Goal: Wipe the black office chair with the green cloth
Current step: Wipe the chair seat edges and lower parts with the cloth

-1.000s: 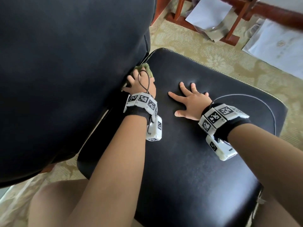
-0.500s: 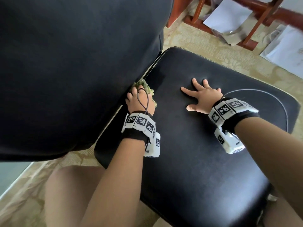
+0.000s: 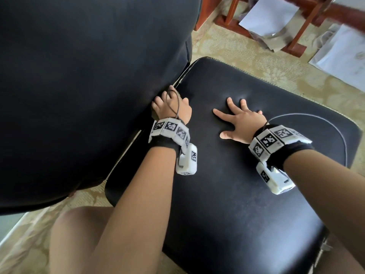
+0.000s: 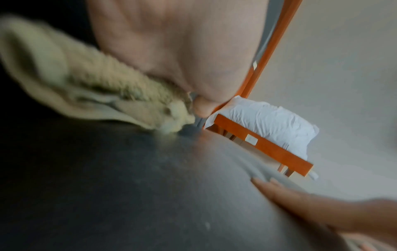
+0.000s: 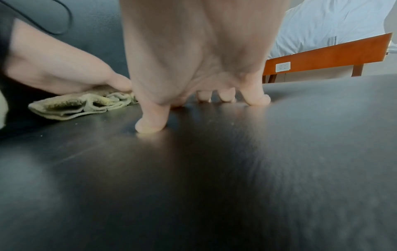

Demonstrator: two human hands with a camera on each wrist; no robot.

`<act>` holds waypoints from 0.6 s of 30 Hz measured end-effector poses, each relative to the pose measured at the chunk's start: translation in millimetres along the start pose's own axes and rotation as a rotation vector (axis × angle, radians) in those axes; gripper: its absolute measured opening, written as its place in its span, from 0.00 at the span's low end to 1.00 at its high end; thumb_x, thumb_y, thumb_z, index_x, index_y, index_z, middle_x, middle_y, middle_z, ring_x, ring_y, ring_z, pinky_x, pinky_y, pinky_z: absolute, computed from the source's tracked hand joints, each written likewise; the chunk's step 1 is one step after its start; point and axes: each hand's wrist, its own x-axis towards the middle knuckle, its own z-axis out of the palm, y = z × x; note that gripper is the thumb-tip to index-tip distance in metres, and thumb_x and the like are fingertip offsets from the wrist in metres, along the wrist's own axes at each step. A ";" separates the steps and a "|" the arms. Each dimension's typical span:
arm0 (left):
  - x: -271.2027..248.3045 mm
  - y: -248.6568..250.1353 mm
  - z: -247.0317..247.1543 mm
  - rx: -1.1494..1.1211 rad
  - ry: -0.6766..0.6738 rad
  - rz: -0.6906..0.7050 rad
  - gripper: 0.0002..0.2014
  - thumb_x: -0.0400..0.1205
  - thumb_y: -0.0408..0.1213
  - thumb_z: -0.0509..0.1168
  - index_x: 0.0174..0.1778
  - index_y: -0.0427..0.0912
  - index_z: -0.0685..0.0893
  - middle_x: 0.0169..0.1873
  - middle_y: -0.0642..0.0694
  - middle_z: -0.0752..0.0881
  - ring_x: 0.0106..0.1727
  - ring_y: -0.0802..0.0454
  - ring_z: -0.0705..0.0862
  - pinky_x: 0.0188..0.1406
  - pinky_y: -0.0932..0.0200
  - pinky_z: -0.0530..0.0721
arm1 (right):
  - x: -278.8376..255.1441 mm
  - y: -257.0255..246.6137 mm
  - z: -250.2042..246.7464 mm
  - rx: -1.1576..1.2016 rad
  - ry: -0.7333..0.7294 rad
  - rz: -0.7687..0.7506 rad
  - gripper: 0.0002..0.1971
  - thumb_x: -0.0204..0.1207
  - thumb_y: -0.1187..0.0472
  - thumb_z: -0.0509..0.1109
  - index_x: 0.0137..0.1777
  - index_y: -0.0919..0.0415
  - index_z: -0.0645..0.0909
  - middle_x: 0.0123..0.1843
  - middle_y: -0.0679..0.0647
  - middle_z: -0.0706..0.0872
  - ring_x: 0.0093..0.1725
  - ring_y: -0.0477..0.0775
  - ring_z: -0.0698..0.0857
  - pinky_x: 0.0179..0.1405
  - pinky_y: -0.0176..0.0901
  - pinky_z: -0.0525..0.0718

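Patterned beige carpet [image 3: 227, 42] surrounds the black office chair [image 3: 227, 194], with loose papers [image 3: 268, 16] and red-brown wooden legs [image 3: 302, 30] at about one o'clock. On the seat, the left hand [image 3: 171, 107] presses the folded green cloth [image 5: 86, 103] down with curled fingers into the crease under the backrest, at ten o'clock. The right hand [image 3: 241, 121] braces flat, fingers spread, holding nothing. Wiping looks underway; the seat's near half and the backrest [image 3: 88, 86] probably remain, though blur makes dust hard to judge
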 end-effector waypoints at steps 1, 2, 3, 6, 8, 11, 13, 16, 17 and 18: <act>-1.7 -5.8 -4.0 -0.045 -0.020 0.008 0.30 0.84 0.42 0.56 0.82 0.41 0.57 0.77 0.39 0.65 0.76 0.39 0.62 0.75 0.47 0.53 | 0.3 0.0 -0.2 0.002 -0.001 0.001 0.34 0.78 0.36 0.56 0.78 0.29 0.40 0.84 0.44 0.37 0.83 0.60 0.42 0.72 0.70 0.63; -4.6 -13.3 -8.7 -0.106 -0.042 0.026 0.31 0.84 0.41 0.56 0.82 0.41 0.54 0.79 0.39 0.62 0.77 0.40 0.61 0.75 0.49 0.53 | -0.1 -0.4 -1.1 0.001 -0.003 0.002 0.34 0.78 0.35 0.56 0.78 0.29 0.40 0.84 0.44 0.37 0.83 0.60 0.42 0.72 0.70 0.63; -9.4 -22.5 -13.7 -0.190 -0.066 0.046 0.32 0.84 0.39 0.57 0.83 0.40 0.52 0.80 0.39 0.60 0.78 0.41 0.60 0.75 0.52 0.52 | -1.0 -1.3 -2.9 -0.006 -0.006 0.003 0.35 0.78 0.35 0.57 0.78 0.29 0.40 0.84 0.44 0.38 0.83 0.60 0.42 0.72 0.70 0.64; -33.7 -51.4 -27.8 -0.429 -0.123 0.115 0.32 0.83 0.30 0.58 0.82 0.35 0.52 0.81 0.38 0.54 0.81 0.45 0.55 0.77 0.58 0.50 | -6.0 -7.4 -14.8 -0.012 -0.031 0.029 0.35 0.77 0.38 0.62 0.79 0.30 0.47 0.84 0.47 0.44 0.82 0.62 0.46 0.70 0.71 0.66; -49.4 -68.0 -32.6 -0.453 -0.125 0.136 0.32 0.82 0.27 0.58 0.81 0.33 0.51 0.81 0.38 0.53 0.82 0.45 0.54 0.77 0.60 0.48 | -5.9 -18.5 -29.0 0.063 0.024 0.060 0.32 0.77 0.42 0.65 0.79 0.36 0.57 0.83 0.53 0.54 0.80 0.63 0.56 0.69 0.67 0.69; -65.8 -90.8 -30.5 -0.321 -0.134 0.064 0.33 0.82 0.31 0.60 0.81 0.31 0.51 0.80 0.34 0.56 0.80 0.41 0.56 0.76 0.57 0.49 | 1.6 -53.8 -48.1 0.281 0.300 -0.009 0.26 0.79 0.48 0.65 0.76 0.48 0.68 0.77 0.56 0.65 0.76 0.60 0.65 0.67 0.58 0.72; -73.2 -103.4 -27.4 -0.209 -0.171 0.033 0.35 0.83 0.36 0.61 0.81 0.31 0.51 0.80 0.34 0.57 0.80 0.39 0.57 0.76 0.54 0.52 | 10.1 -88.0 -56.2 0.341 0.394 -0.163 0.26 0.79 0.51 0.65 0.76 0.54 0.69 0.76 0.57 0.67 0.75 0.58 0.67 0.68 0.53 0.72; -74.6 -115.0 -25.0 -0.140 -0.225 0.092 0.36 0.83 0.40 0.61 0.81 0.32 0.50 0.81 0.36 0.55 0.81 0.42 0.55 0.76 0.57 0.49 | 25.5 -132.2 -52.3 0.332 0.331 -0.330 0.29 0.78 0.49 0.66 0.77 0.59 0.68 0.75 0.59 0.70 0.74 0.59 0.69 0.71 0.51 0.70; -73.3 -116.4 -25.8 -0.138 -0.241 0.111 0.36 0.83 0.40 0.61 0.82 0.32 0.50 0.82 0.37 0.54 0.82 0.43 0.54 0.76 0.57 0.48 | 31.4 -140.3 -47.1 0.289 0.304 -0.343 0.30 0.78 0.48 0.66 0.78 0.58 0.66 0.75 0.60 0.69 0.74 0.61 0.69 0.72 0.52 0.69; -71.8 -116.5 -26.8 -0.143 -0.253 0.116 0.36 0.84 0.40 0.61 0.82 0.32 0.50 0.82 0.37 0.53 0.82 0.43 0.53 0.76 0.57 0.48 | 36.1 -144.8 -41.8 0.221 0.271 -0.325 0.32 0.78 0.47 0.66 0.79 0.56 0.63 0.76 0.61 0.66 0.75 0.62 0.68 0.73 0.52 0.69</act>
